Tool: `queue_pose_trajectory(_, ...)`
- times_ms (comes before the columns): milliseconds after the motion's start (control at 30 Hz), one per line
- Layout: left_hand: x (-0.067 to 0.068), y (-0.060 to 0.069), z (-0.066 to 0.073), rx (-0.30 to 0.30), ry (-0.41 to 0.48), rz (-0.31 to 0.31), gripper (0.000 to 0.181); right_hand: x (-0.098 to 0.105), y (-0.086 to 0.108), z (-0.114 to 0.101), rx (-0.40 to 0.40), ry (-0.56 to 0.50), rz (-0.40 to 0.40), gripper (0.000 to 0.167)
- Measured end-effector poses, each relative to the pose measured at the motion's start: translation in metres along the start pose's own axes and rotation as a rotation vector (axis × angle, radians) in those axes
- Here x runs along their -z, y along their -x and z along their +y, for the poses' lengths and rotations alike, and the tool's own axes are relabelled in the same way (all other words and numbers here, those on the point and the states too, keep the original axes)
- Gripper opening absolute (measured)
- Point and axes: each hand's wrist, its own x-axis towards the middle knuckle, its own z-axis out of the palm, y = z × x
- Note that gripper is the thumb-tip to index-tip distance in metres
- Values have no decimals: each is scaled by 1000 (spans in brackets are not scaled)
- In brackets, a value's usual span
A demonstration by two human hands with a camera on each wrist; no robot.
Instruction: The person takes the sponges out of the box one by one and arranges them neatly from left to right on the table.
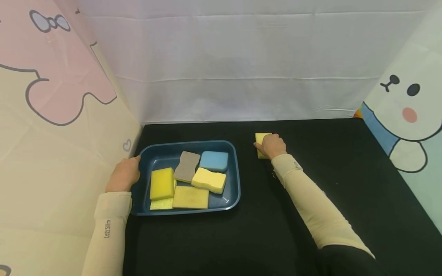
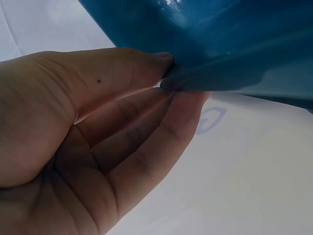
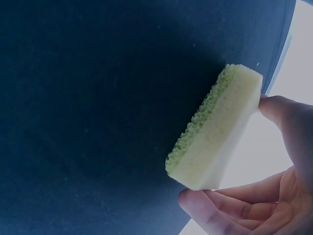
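At the left, my left hand [image 1: 123, 174] pinches the rim of a blue tray [image 1: 188, 143] between thumb and fingertips; the left wrist view shows this grip on the tray wall [image 2: 254, 54] close up. To the right of the tray, my right hand [image 1: 272, 145] holds a yellow sponge [image 1: 261, 138] by its opposite ends, over the black table. In the right wrist view this sponge [image 3: 215, 134] has a rough greenish layer on one face. Inside the tray lie a bright yellow sponge [image 1: 161, 184], a grey wavy-sided sponge [image 1: 187, 166], a blue sponge [image 1: 214, 161] and several other yellow ones, some overlapping.
A black tabletop [image 1: 228, 241] lies under the tray and extends to the right. White cloth [image 1: 235, 57] hangs behind it. Cartoon-printed sheets stand at the left [image 1: 62, 96] and right [image 1: 411, 115], the left one close beside my left hand.
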Motion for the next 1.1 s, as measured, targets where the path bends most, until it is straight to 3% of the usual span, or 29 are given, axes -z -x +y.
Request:
queue_pose_trajectory(333, 0, -1, 0, 6, 3, -2, 53, 9, -1, 7, 38, 13, 1, 72)
queue_pose_trajectory(733, 1, -3, -2, 9, 0, -24, 54, 28, -1, 19, 396, -48, -95, 72)
queue_pose_trajectory(1100, 0, -2, -4, -6, 9, -8, 53, 38, 10, 8, 465, -36, -92, 74)
